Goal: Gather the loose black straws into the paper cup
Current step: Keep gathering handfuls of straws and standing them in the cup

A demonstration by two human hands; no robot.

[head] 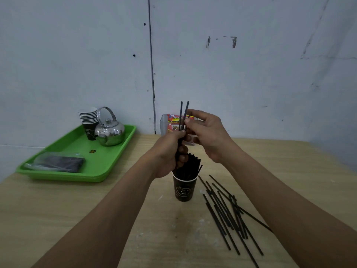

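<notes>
**Desk:** What lies nearest you?

**Operator:** The loose straws, a crossed heap lying flat on the counter at about four o'clock from the paper cup. I judge them very light, thin and smooth. They look stiff enough to lift but easy to kink, so I'd pinch a few together near mid-length, not at a tip.

**Desk:** And the cup?

**Operator:** It stands upright mid-counter, packed with the straws in the cup, which fan toward one o'clock. It looks light too, and a careless push could tip it.

**Desk:** Your hands?

**Operator:** Both are just above the cup. My left hand has its fingers wrapped round the lower part of the held straws, two of them, upright. My right hand, at two o'clock from the left, has its fingers closed on the same pair higher up. How firmly, I can't tell.

**Desk:** Anything in the way?

**Operator:** The standing bundle crowds the cup's mouth, so new ends may catch on it. Farther off at ten o'clock, a green tray carries a kettle, a stack of cups and a dark bag, all well apart from my work. At twelve o'clock a snack packet stands against the wall.
</notes>
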